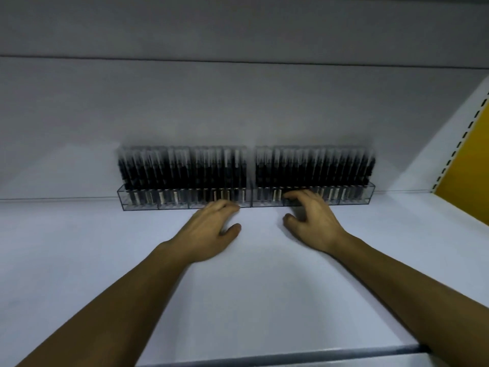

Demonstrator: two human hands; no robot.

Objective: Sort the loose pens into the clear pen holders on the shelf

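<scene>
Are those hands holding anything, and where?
Cannot tell, too blurred: left hand touches the left holder, right hand the right holder, both at front walls.

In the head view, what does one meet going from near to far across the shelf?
The shelf front edge → left hand and right hand side by side → clear pen holders full of pens → back wall.
</scene>
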